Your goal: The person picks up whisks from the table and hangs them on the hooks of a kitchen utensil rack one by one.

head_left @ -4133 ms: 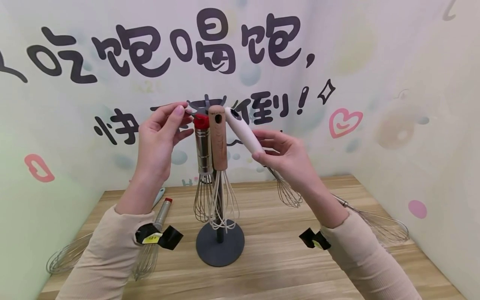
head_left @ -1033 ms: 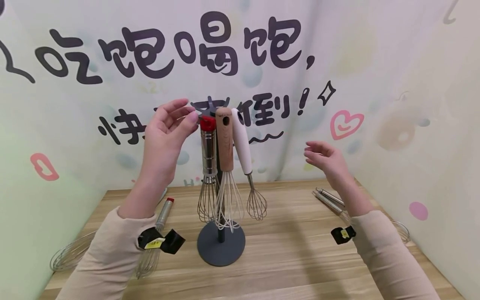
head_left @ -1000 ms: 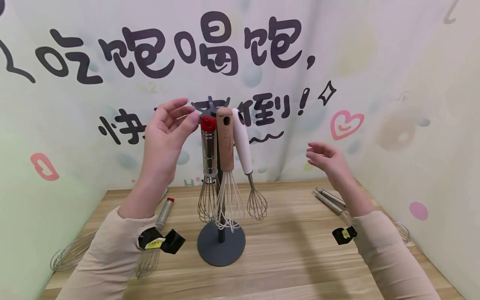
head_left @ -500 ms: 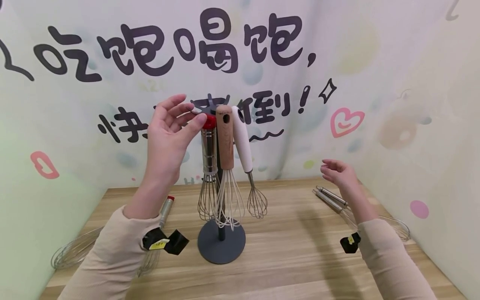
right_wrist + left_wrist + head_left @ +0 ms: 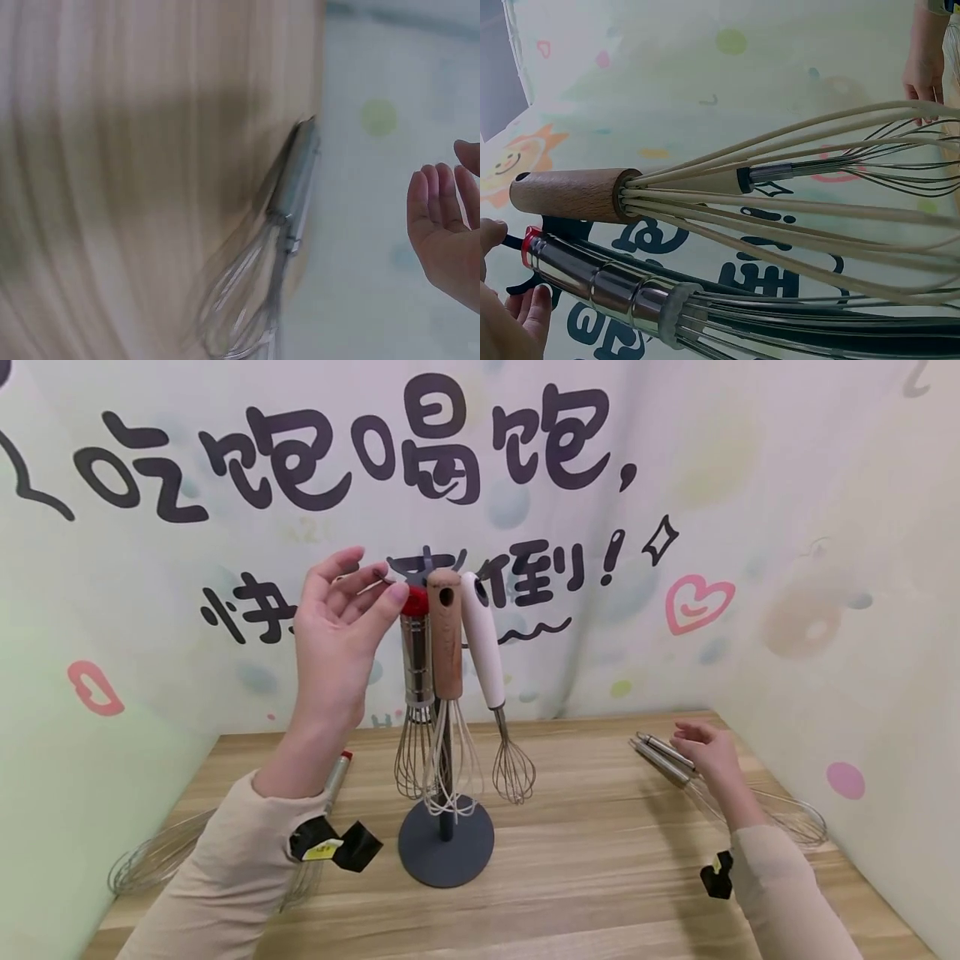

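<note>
A dark whisk stand (image 5: pixel 427 862) stands upright on the table, with three whisks hanging from its hooks. They are a steel whisk with a red cap (image 5: pixel 417 652), a wooden-handled whisk (image 5: pixel 446 643) with pale wires, and a white-handled whisk (image 5: pixel 485 647). My left hand (image 5: pixel 333 622) is at the stand's top, thumb and fingertips pinching a hook beside the red cap; the left wrist view shows the thumb at the hook's tip. My right hand (image 5: pixel 708 753) holds nothing, fingers loosely bent, above steel whisks (image 5: pixel 656 760) lying on the right; the right wrist view shows these blurred.
On the left, partly behind my left arm, lie a red-ended steel whisk (image 5: pixel 339 777) and a large wire whisk (image 5: pixel 153 864). The wooden table (image 5: pixel 570 877) meets a printed wall (image 5: pixel 585 635) at the back and sides.
Over four seconds, my right hand has let go of the white-handled whisk, now hanging from the stand, and moved right and down to the steel whisks. My left hand stays by the hook.
</note>
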`<state>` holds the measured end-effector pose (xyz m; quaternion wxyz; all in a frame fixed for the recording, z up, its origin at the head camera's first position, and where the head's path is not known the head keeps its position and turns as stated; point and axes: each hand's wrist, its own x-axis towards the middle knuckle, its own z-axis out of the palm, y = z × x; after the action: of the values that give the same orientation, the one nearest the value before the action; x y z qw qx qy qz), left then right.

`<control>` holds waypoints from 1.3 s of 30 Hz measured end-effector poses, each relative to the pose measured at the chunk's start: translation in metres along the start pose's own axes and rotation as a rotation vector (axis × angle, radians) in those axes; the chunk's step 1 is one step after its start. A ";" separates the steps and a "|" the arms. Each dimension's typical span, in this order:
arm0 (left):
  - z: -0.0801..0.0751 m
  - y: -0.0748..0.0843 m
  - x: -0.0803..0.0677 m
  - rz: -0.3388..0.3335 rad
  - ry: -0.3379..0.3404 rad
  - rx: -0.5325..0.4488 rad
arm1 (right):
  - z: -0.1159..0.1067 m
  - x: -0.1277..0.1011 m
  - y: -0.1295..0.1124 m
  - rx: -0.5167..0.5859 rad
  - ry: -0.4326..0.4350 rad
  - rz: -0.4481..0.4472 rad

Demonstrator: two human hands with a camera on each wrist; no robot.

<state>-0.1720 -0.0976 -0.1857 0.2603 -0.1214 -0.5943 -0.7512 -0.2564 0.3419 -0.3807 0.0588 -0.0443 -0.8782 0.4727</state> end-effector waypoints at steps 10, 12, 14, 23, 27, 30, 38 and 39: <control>0.001 0.000 0.002 -0.004 0.003 -0.015 | -0.001 0.003 0.046 -0.105 0.013 -0.065; 0.001 -0.001 0.002 -0.001 0.004 -0.018 | 0.000 0.004 0.051 -0.153 0.017 -0.052; 0.001 -0.001 0.002 0.002 0.003 -0.019 | 0.002 0.004 0.056 -0.188 0.024 -0.042; 0.002 -0.002 0.004 0.006 0.014 -0.038 | 0.003 0.007 0.075 -0.193 0.047 -0.053; 0.001 -0.002 0.004 0.004 0.016 -0.038 | 0.002 0.009 0.076 -0.226 0.040 -0.051; 0.000 -0.002 0.005 0.003 0.016 -0.033 | 0.002 0.011 0.076 -0.283 0.032 -0.046; -0.002 -0.004 0.007 0.014 0.029 -0.054 | 0.004 0.015 0.080 -0.340 0.009 -0.061; -0.002 -0.004 0.007 0.012 0.029 -0.056 | 0.004 0.015 0.081 -0.337 0.004 -0.062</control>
<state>-0.1797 -0.1008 -0.1865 0.2701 -0.1214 -0.5686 -0.7675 -0.2702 0.3848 -0.4494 0.0669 -0.0274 -0.9458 0.3166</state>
